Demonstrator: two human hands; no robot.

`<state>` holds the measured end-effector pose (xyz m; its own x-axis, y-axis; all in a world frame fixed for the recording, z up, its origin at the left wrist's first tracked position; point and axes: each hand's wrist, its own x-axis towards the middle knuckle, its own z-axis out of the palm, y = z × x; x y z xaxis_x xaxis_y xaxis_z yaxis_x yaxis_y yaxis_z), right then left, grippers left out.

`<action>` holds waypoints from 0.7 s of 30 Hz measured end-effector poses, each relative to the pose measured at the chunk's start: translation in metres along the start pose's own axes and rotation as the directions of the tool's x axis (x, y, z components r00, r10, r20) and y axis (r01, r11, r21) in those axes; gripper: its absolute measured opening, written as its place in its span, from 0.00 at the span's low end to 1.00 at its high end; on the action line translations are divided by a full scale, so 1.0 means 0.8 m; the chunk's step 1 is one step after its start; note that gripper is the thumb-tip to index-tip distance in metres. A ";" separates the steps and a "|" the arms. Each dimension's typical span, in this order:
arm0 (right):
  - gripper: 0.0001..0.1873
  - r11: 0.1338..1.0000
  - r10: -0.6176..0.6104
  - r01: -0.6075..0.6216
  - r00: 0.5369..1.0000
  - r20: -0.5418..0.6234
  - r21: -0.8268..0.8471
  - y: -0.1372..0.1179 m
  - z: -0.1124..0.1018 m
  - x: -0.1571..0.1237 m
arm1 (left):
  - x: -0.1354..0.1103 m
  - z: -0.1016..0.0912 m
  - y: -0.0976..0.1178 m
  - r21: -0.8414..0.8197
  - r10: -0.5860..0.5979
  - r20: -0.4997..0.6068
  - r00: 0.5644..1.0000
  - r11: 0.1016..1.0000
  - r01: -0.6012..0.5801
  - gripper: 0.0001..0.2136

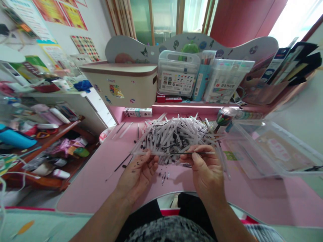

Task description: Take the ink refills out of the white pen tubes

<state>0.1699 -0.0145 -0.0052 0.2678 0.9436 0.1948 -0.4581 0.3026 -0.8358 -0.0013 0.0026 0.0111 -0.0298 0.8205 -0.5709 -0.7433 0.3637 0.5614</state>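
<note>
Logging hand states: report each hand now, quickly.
Left hand: closed, holding a translucent pen barrel.
Right hand: closed, holding a thin dark pen refill.

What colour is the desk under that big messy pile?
Pink; the desk shows best in the head view.

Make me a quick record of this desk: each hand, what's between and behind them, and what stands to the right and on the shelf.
Left hand: holds a clear tube; dark spots on the skin
Right hand: holds a thin dark rod
Tube and rod: roughly in line; cannot tell whether they join
Behind hands: heaped pile of pen parts
Desk: pink, dark marks between the hands
Right side: clear plastic box
Shelf, left end: lidded bin with stickers
</note>
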 end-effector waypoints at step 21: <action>0.02 0.962 -0.062 0.080 0.995 0.075 -0.263 0.020 0.020 0.007 | 0.014 -0.018 0.005 -0.015 0.062 0.065 0.996 0.998 -0.061 0.09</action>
<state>0.1504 -0.0020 -0.0093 0.2309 0.9305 0.2843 -0.1964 0.3308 -0.9230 -0.0137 0.0067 -0.0017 -0.0325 0.8685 -0.4946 -0.7503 0.3057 0.5862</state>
